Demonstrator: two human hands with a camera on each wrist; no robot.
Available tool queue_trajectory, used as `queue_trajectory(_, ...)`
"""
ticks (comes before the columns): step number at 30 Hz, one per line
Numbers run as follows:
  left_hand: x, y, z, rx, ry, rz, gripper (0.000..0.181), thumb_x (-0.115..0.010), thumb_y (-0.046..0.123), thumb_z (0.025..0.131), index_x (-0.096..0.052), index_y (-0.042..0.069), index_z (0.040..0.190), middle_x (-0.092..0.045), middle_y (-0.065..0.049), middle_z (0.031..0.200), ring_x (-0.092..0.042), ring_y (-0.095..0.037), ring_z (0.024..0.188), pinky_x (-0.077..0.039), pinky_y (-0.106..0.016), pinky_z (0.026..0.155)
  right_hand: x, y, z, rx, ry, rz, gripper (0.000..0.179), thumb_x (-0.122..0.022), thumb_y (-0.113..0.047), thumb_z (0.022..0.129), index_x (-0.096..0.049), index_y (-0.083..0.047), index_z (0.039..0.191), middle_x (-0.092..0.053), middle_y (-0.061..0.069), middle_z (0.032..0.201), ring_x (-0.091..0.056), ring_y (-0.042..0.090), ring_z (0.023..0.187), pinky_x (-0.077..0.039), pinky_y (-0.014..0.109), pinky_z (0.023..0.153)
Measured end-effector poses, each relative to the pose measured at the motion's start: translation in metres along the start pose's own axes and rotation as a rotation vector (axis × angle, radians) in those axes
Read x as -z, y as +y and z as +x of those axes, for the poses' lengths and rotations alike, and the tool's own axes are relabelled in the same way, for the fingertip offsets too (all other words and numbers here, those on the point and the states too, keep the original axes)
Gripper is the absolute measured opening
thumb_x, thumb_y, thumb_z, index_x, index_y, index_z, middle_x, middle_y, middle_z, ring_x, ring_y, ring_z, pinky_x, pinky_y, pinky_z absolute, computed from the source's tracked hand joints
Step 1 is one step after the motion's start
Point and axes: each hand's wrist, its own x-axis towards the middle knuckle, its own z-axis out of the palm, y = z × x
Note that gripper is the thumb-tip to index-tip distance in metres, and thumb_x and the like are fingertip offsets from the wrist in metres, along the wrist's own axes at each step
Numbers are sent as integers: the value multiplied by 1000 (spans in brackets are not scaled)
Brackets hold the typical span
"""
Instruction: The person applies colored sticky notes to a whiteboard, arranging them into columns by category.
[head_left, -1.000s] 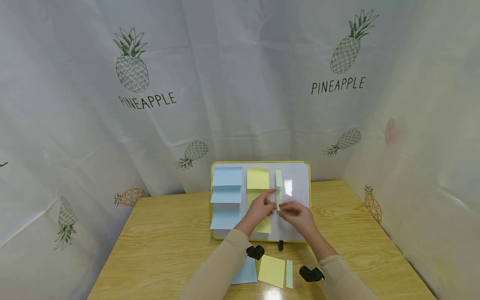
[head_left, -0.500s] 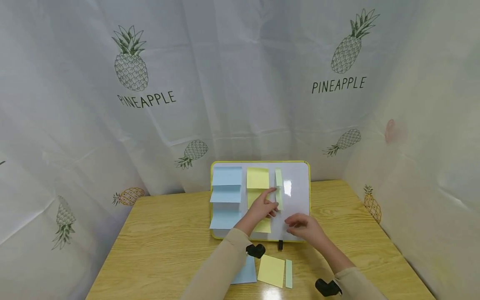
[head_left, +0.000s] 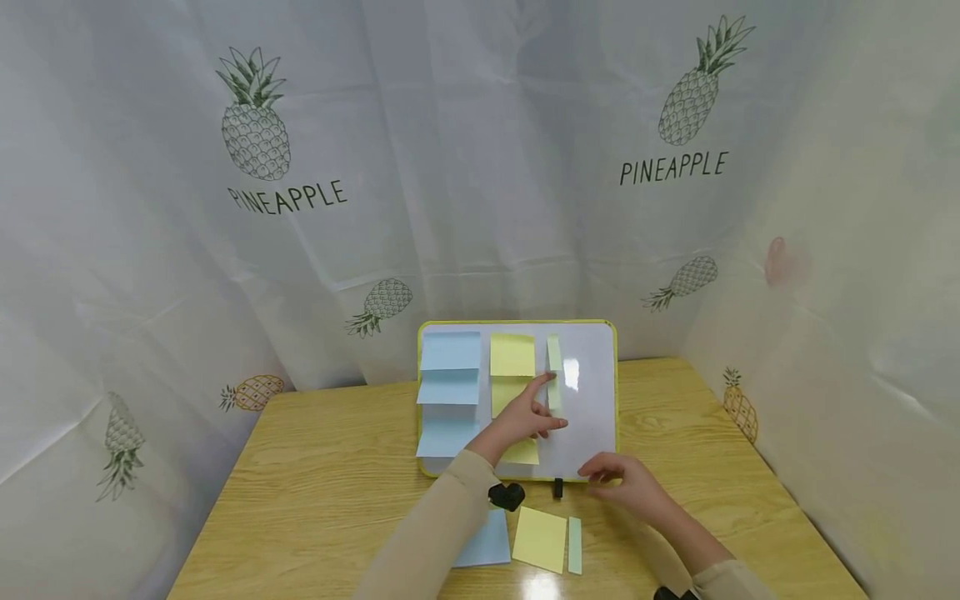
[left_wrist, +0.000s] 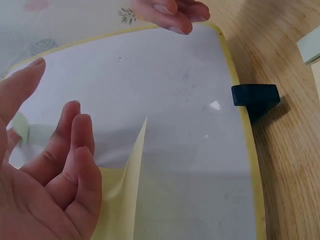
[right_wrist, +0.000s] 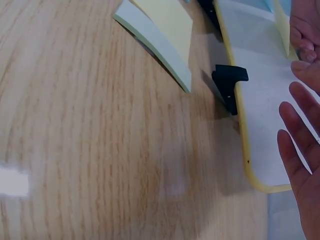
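Note:
A white board with a yellow frame leans near the curtain. My left hand reaches over it, the extended index fingertip touching the narrow pale green sticky notes stuck one below the other. Its other fingers are loosely bent and hold nothing in the left wrist view. Yellow sticky notes form a column partly behind that hand, and blue sticky notes form another at the left. By the board's lower right edge hovers my right hand, its fingers relaxed and holding nothing.
On the wooden table in front of the board lie a blue note pad, a yellow note pad and a narrow green note pad. A black foot sticks out from the board's lower edge.
My right hand has left the lower green note and moved down and right to the board's lower edge. The left index finger stays at the green notes while its lower fingers spread a little.

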Motion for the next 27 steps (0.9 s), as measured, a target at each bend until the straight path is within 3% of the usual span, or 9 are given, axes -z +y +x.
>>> queue_trajectory(8,-1,-4,-11,12,-23,39,77,-78,22,85,-35,28,149,-66,0,81,-61,-16,70,-48,-29,61,-5,-3,-8,2,2,-4,20,-76,-7,84,-70,-6,103,-68,9,99,-62,22,85,-52,31,75)
queue_trajectory(16,-7,-11,-28,-61,-73,82,53,-79,20,84,-57,19,133,-63,2,85,-60,-13,74,-49,-28,68,-10,3,-16,42,32,-20,23,-79,-6,81,-70,-6,102,-68,11,99,-62,27,86,-52,36,75)
queue_trajectory(21,-15,-22,-41,-134,-110,153,43,-80,17,83,-64,13,122,-60,6,87,-57,-9,74,-49,-26,66,-18,10,-22,118,84,-73,27,-83,-3,74,-70,-7,97,-67,9,97,-60,22,86,-50,34,74)
queue_trajectory(27,-24,-34,-58,-147,-138,214,37,-80,15,82,-65,12,116,-60,6,89,-54,-6,75,-48,-23,68,-30,13,-31,199,82,-113,31,-87,-7,70,-68,-10,94,-65,5,95,-59,20,86,-50,34,75)
